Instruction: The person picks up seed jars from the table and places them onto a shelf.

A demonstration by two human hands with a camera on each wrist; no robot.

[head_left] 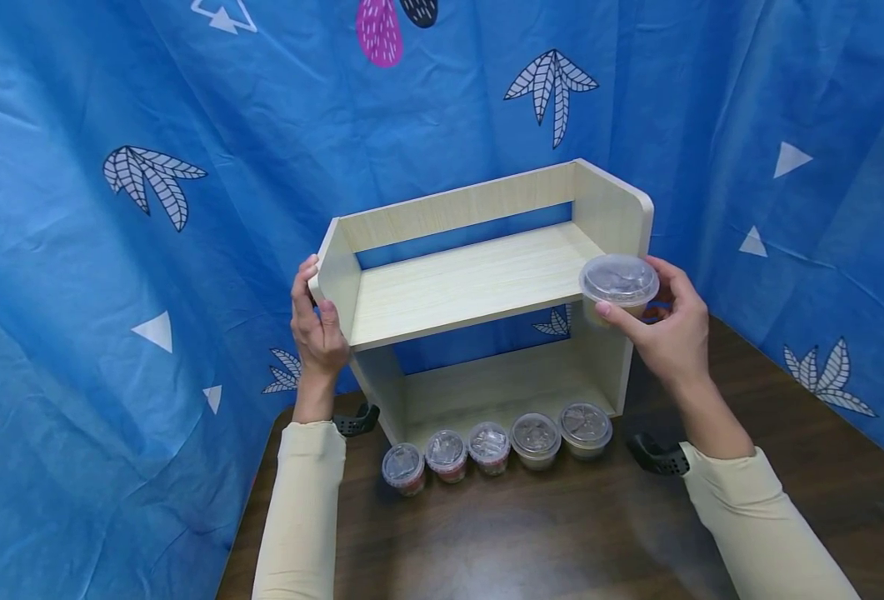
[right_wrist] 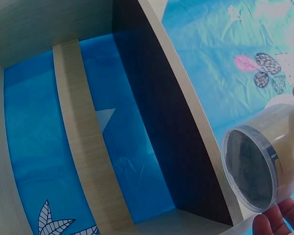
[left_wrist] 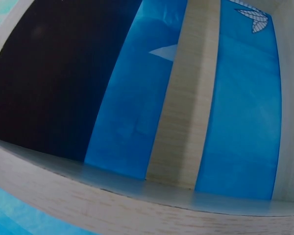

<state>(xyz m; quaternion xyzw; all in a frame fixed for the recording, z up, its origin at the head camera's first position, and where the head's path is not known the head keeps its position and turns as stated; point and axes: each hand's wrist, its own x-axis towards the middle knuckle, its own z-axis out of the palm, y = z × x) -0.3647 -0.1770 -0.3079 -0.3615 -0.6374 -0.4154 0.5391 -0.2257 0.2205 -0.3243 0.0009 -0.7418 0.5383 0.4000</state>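
My right hand (head_left: 674,329) holds a clear lidded plastic cup (head_left: 620,282) with its thumb and fingers around the side. The cup is in front of the upper board's right end, beside the right side panel of a pale wooden two-tier shelf (head_left: 456,262). In the right wrist view, fingertips (right_wrist: 272,223) show below the cup (right_wrist: 250,169), its round end toward the camera. My left hand (head_left: 320,333) rests against the shelf's left side panel, fingers extended upward; it is out of sight in the left wrist view.
Several small lidded cups (head_left: 490,446) stand in a row along the lower board's front, on a dark wooden table (head_left: 486,542). Those at the left have reddish contents. A patterned blue curtain (head_left: 427,108) hangs behind and around the table.
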